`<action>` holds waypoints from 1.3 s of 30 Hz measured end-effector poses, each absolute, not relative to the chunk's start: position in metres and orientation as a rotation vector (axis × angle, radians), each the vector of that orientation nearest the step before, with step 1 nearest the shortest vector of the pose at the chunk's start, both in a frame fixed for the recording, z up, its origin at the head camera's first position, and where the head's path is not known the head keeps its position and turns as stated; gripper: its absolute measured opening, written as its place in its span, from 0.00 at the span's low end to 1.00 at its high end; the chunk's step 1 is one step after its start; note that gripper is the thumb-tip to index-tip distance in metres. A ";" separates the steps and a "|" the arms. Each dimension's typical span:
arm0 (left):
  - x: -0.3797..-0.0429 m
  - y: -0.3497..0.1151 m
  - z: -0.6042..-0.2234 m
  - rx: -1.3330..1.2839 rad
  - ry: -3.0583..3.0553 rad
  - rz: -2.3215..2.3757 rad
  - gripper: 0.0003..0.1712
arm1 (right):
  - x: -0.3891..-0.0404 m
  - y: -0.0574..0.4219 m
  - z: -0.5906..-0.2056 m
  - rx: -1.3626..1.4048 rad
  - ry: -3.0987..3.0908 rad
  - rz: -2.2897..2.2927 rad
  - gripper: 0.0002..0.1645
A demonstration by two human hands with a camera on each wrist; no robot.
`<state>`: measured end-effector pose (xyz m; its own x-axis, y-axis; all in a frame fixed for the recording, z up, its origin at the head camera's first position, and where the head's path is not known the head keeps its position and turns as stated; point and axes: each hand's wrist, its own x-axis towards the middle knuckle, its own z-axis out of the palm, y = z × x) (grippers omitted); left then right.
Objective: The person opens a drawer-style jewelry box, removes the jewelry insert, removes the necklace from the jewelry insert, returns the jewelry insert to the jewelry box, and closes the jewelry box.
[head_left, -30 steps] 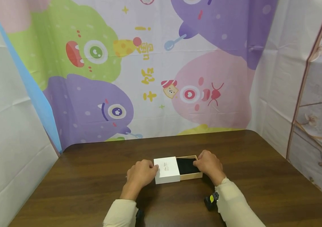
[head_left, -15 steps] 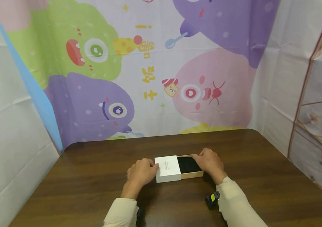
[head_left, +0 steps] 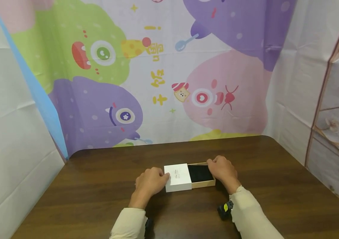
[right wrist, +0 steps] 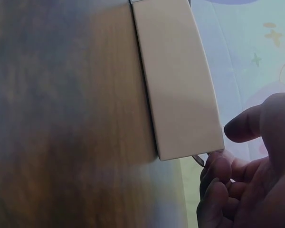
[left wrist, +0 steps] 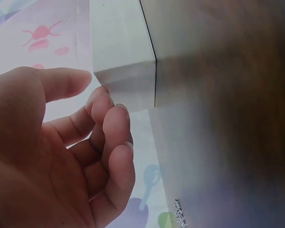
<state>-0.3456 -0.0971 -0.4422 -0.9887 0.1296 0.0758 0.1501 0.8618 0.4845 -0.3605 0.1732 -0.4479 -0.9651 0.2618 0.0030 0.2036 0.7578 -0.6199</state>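
Note:
A small gift box lies on the table in the head view, its white sleeve point(head_left: 177, 177) to the left and its tan drawer point(head_left: 203, 184) drawn partway out to the right. A flat black insert point(head_left: 200, 173) fills the visible part of the drawer. My left hand point(head_left: 151, 181) holds the sleeve's left end, thumb at the top edge and fingers curled against the end face. At the drawer's outer end, my right hand point(head_left: 223, 171) has its thumb over the far corner and its fingertips point(right wrist: 217, 168) at the end face. A thin dark strip point(right wrist: 198, 160) shows there beside the fingers.
The brown wooden table point(head_left: 103, 172) extends around the box. Behind it hangs a cartoon-print cloth point(head_left: 157, 126), with pale cloth panels at left and right. A black wrist camera point(head_left: 224, 209) sits below my right forearm.
My right thumb has shifted from over the black insert to the drawer's far right corner. My left hand keeps its hold on the sleeve, and the drawer is drawn out about as far as before.

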 end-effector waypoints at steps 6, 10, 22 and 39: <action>-0.346 -0.098 -0.443 -0.231 -2.997 -0.784 0.17 | -0.360 0.175 -0.446 -0.372 -2.853 1.008 0.21; -0.345 -0.098 -0.442 -0.239 -3.009 -0.779 0.19 | -0.360 0.178 -0.446 -0.360 -2.842 1.021 0.23; -0.346 -0.094 -0.441 -0.223 -3.026 -0.777 0.22 | -0.362 0.187 -0.447 -0.355 -2.859 0.992 0.23; -0.345 -0.100 -0.443 -0.138 -3.033 -0.783 0.27 | -0.360 0.179 -0.445 -0.333 -2.866 1.021 0.21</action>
